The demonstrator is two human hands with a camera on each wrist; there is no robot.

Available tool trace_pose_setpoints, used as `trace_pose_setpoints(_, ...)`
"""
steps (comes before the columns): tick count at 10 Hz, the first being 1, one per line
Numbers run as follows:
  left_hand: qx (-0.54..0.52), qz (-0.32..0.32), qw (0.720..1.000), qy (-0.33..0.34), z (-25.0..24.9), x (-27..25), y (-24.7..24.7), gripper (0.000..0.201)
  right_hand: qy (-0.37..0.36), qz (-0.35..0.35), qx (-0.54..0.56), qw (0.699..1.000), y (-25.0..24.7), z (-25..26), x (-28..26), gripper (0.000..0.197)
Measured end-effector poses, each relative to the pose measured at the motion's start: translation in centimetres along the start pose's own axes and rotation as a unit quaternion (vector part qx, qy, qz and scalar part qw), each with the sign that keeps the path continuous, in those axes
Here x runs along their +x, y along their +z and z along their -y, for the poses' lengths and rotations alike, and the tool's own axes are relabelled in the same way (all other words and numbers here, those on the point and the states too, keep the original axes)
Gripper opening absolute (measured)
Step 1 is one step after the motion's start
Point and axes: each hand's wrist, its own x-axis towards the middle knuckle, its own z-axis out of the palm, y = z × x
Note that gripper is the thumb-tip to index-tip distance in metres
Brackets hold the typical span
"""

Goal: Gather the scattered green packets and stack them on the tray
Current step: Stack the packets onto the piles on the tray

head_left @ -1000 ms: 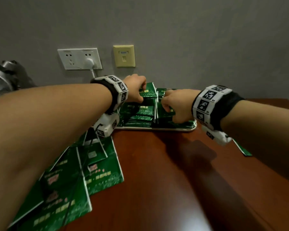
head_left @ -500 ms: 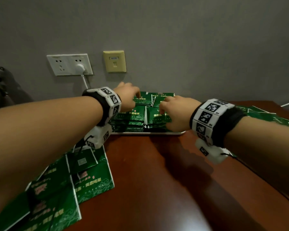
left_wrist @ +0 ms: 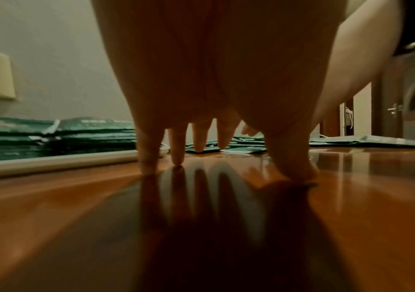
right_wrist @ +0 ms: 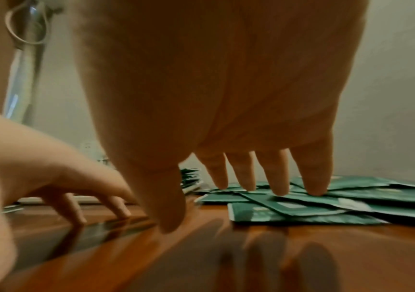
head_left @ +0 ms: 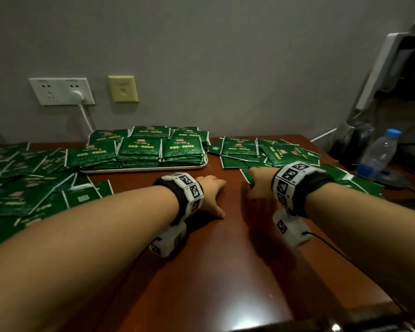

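Note:
A white tray at the back of the brown table carries stacks of green packets. More green packets lie scattered on the left and on the right. My left hand is on bare wood in front of the tray, holding nothing. In the left wrist view its straight fingertips touch the table beside the tray rim. My right hand is at the near edge of the right scatter. In the right wrist view its fingers are straight, one tip touching a packet.
A clear water bottle with a blue cap stands at the right edge beside dark gear. Wall sockets with a white cable sit behind the tray. Bare wood runs from my hands to the table's front edge.
Both hands have come back off the tray stacks to the table in front of the tray. The right hand has moved right to the scattered packets. The view has pulled back and turned right.

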Motion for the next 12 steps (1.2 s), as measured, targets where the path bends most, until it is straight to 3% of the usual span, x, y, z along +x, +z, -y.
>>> trace_pose_setpoints(1,-0.001,0.016,0.999,-0.028,-1.0,0.4,0.2,0.094,0.009,0.004,0.021,1.000,1.2,-2.2,0.9,0.080)
trace_pose_setpoints(2,0.003,0.032,0.999,-0.038,-1.0,0.7,0.3,0.089,0.017,-0.008,-0.001,1.000,1.4,-3.1,2.9,0.095)
trace_pose_setpoints(3,0.010,0.037,0.998,-0.039,-0.8,1.0,0.3,0.094,0.024,-0.019,-0.014,0.999,0.3,-3.1,5.4,0.097)
trace_pose_setpoints(5,0.016,0.040,0.998,-0.038,-0.1,1.6,0.7,0.100,0.009,-0.037,-0.017,0.999,-3.2,-1.7,10.4,0.081)
trace_pose_setpoints(6,0.017,0.035,0.999,-0.033,0.1,1.7,0.8,0.099,0.019,-0.045,-0.037,0.998,-2.7,-1.3,13.8,0.098)
trace_pose_setpoints(8,0.013,0.039,0.999,-0.030,0.4,1.9,1.0,0.101,0.023,-0.022,-0.084,0.996,-2.6,1.0,12.8,0.043)
trace_pose_setpoints(9,0.015,0.037,0.999,-0.027,0.6,2.1,1.4,0.102,0.043,0.043,-0.130,0.990,-2.9,1.3,14.7,0.043)
trace_pose_setpoints(10,0.014,0.035,0.999,-0.030,0.7,2.1,1.3,0.102,0.001,0.008,-0.170,0.985,-2.9,0.7,15.8,0.031)
trace_pose_setpoints(12,0.004,0.050,0.998,-0.047,0.2,1.4,0.6,0.099,-0.053,-0.010,-0.137,0.989,-2.8,0.3,9.0,0.026)
